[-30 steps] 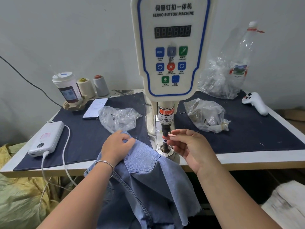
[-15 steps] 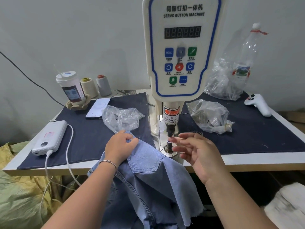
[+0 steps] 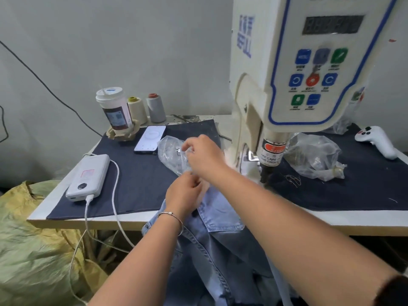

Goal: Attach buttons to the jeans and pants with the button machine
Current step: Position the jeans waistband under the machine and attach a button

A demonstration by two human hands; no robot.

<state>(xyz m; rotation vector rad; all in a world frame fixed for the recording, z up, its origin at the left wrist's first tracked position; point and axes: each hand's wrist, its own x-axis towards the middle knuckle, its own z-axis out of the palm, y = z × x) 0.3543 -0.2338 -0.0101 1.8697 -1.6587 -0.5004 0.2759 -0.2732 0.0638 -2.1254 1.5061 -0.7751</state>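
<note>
- Two hands meet at the clear plastic bag point(image 3: 171, 154) left of the button machine point(image 3: 304, 69).
- Right hand point(image 3: 204, 156) pinches the bag's top.
- Left hand point(image 3: 184, 195) grips the jeans point(image 3: 220, 219) at the table point(image 3: 88, 223) edge.

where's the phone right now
In the head view the phone lies on the dark mat at left, between the drink cup and the clear plastic bag.

Button machine point(image 3: 309, 62): red-and-black warning label point(image 3: 271, 153) on plunger housing at 6 o'clock of control panel, "CARE O" and "FINGER" read, rest cut off or blurred. Blue top-left panel key point(image 3: 303, 56): "MENU" faintly read. Display digits, side lettering, other key captions blurred. Cup label point(image 3: 117, 117) at 9 o'clock of machine: unreadable.
</note>
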